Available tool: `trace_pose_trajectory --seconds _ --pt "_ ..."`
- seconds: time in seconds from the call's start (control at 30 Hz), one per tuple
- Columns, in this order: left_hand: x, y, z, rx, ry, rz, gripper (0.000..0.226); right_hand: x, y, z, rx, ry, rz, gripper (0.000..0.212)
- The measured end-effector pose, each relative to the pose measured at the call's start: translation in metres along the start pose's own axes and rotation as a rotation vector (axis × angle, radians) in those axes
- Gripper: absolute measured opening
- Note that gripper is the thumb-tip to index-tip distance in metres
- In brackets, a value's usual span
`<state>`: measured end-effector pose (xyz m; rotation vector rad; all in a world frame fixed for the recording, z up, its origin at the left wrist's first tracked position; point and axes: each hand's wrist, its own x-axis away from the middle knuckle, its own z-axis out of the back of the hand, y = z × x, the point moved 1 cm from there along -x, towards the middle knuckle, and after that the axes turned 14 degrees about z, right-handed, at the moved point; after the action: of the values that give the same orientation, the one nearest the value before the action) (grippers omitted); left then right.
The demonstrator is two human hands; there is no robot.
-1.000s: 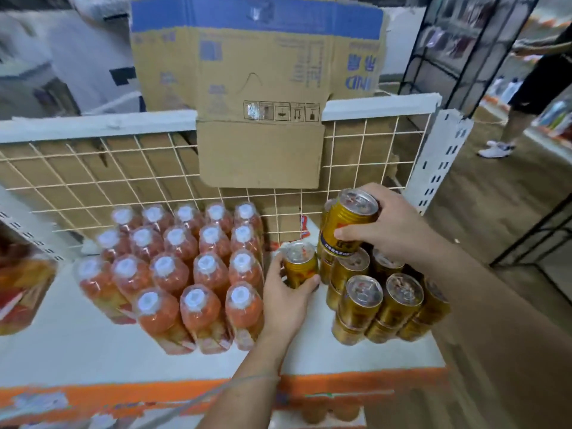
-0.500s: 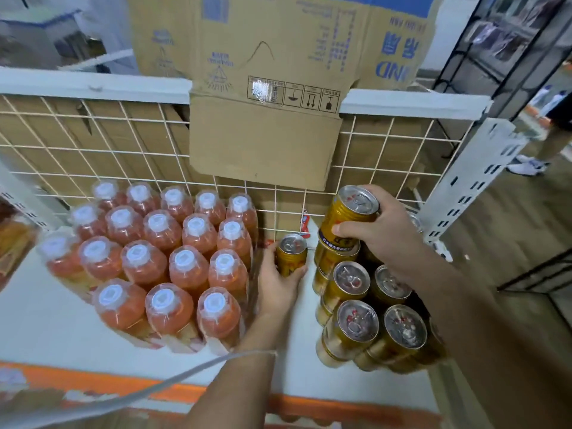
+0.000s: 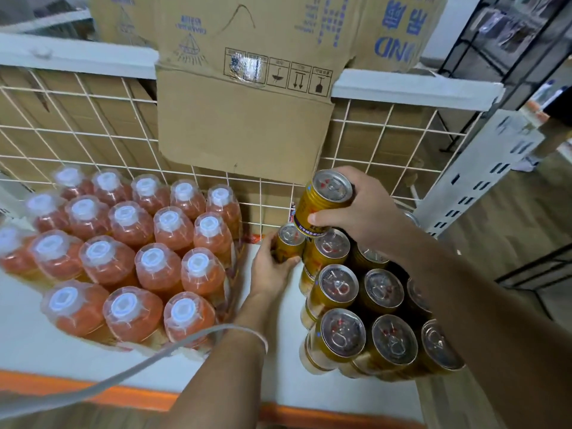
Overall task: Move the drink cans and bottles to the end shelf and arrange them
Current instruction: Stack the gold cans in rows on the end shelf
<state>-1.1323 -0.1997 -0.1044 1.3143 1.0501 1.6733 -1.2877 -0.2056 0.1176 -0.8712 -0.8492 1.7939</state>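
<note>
Beside orange-drink bottles [image 3: 168,226], left hand [image 3: 270,270] and right hand [image 3: 370,212] grip gold cans [image 3: 325,201].

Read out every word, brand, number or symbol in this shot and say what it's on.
"ND", blue, start cut off: cardboard box.
Blue Chinese characters above it: I cannot read them.
Umbrella and down-arrow pictograms, no words: same box.
Small blue print on the box: too small.
Label band on the gold can in the right hand: blurred.

A cardboard box flap [image 3: 244,125] overhangs the white wire grid [image 3: 93,134], black rack [image 3: 483,57] beside.
</note>
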Motion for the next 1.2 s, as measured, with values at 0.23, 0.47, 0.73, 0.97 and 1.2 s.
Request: trace_pose_trajectory --seconds 0.23,0.47,0.73,0.97,1.2 --pt "0.002 0.002 0.002 -0.03 -0.006 0.026 0.066 -0.021 0.008 -0.032 0.162 -0.098 -0.123 0.072" --pt "0.008 -0.003 -0.002 -0.085 0.009 0.032 0.076 -0.022 0.019 -0.056 0.603 -0.071 -0.09 0.072" --pt "0.026 -0.001 0.003 -0.139 -0.063 0.042 0.086 -0.027 0.022 -0.077 0.886 -0.088 -0.107 0.072" --pt "0.035 0.012 0.008 -0.186 -0.087 0.069 0.085 -0.029 0.019 -0.078 1.001 -0.128 -0.142 0.069" --pt "0.052 0.027 0.012 -0.204 -0.117 0.068 0.08 -0.027 0.018 -0.076 1.043 -0.188 -0.159 0.08"
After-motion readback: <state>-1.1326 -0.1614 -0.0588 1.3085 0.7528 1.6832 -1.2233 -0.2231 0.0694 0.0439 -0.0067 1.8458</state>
